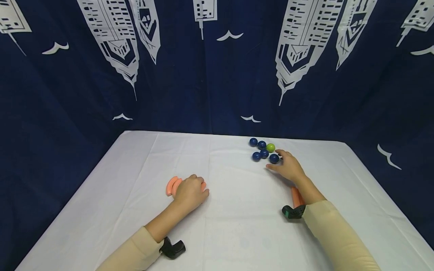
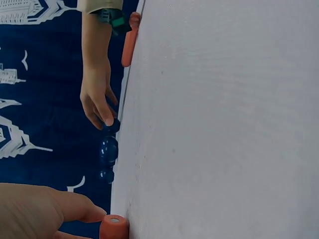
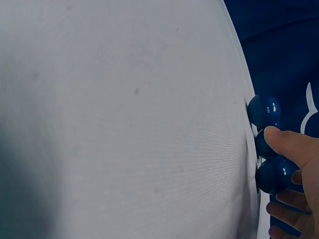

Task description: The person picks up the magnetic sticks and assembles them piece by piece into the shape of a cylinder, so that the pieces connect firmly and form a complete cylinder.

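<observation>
left hand (image 1: 191, 191) gripping orange stick (image 2: 113, 229), two more orange sticks (image 1: 171, 186) alongside, right hand (image 1: 287, 166) fingers spread at nearest blue ball (image 1: 274, 158), green ball (image 1: 270, 147) just beyond, white table (image 1: 237, 226)

On the white tabletop (image 1: 237, 226), the left hand (image 1: 191, 192) is right down over a cluster of orange curved pieces (image 1: 170, 186), some peeking out on either side of it, and over on the far right the right hand (image 1: 288, 166) has thumb and fingers spread beside a huddle of blue balls (image 1: 256, 156) with one green ball (image 1: 270, 147) among them! Orange sticks (image 1: 296, 197) lie partly hidden under that right wrist, and behind it all hangs a dark blue cloth (image 1: 203, 94) printed with white upside-down towers (image 1: 306, 35).
</observation>
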### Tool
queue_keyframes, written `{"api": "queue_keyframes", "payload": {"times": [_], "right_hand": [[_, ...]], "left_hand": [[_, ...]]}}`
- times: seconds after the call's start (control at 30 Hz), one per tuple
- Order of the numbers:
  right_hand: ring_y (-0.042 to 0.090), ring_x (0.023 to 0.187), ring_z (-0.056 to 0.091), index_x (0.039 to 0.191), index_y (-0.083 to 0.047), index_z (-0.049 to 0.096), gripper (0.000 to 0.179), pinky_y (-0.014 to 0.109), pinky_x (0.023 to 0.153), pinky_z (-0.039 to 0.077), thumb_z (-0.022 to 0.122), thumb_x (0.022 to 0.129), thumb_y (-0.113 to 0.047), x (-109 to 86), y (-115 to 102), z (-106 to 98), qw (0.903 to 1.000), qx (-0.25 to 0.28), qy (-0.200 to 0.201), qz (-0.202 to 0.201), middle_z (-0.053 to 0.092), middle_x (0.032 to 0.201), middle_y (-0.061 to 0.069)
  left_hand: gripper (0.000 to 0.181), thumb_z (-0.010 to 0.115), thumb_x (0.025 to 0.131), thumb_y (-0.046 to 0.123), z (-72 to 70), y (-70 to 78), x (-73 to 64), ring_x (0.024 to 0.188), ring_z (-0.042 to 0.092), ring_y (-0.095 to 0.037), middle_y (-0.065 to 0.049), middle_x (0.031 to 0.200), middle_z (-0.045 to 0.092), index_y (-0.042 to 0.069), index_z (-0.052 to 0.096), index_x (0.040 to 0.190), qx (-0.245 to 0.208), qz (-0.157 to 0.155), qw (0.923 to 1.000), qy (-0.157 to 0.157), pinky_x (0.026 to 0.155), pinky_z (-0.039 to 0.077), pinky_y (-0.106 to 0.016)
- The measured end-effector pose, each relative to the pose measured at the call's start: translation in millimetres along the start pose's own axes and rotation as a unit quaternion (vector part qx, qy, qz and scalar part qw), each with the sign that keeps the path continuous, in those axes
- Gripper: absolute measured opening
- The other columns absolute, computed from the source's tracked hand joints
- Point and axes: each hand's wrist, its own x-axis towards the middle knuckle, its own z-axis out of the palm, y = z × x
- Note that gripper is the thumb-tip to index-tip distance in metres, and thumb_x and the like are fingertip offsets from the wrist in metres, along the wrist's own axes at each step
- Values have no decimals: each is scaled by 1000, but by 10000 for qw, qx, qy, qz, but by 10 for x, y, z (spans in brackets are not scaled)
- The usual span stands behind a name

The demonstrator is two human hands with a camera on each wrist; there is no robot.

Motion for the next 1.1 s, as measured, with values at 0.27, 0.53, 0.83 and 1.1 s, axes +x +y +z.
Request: {"api": "queue_keyframes", "payload": {"times": [0.27, 0.53, 0.83, 1.1], "right_hand": [[45, 118, 48, 140, 9, 40, 77, 57, 101, 36, 73, 86, -35, 25, -25, 33, 9997, 76, 229, -66, 50, 129, 32], [42, 105, 54, 135, 13, 44, 68, 54, 92, 42, 71, 88, -28, 22, -24, 61, 9985, 161, 504, -121, 56, 116, 32], [43, 108, 53, 135, 13, 44, 62, 55, 98, 39, 69, 90, -24, 59, -16, 125, 9987, 3, 508, 81, 56, 116, 31], [44, 111, 52, 135, 12, 43, 60, 55, 99, 38, 66, 92, -23, 80, -21, 141, 9983, -91, 480, 306, 55, 118, 31]], "left_hand": [[17, 71, 77, 14, 39, 23, 29, 56, 47, -18, -3, 71, 49, 8, 57, 68, 248, -23, 9996, -148, 54, 43, -33], [18, 64, 71, 3, 64, 68, 31, 55, 47, -18, -1, 61, 45, 10, 51, 60, 154, 93, 9997, -175, 52, 41, -30], [18, 66, 72, 4, 96, 77, 37, 56, 48, -16, 0, 62, 46, 11, 53, 62, 129, 75, 9992, -358, 52, 41, -29], [15, 66, 72, 5, 103, 82, 44, 56, 49, -17, 0, 62, 47, 10, 55, 63, 194, 105, 9991, -354, 52, 41, -28]]}}
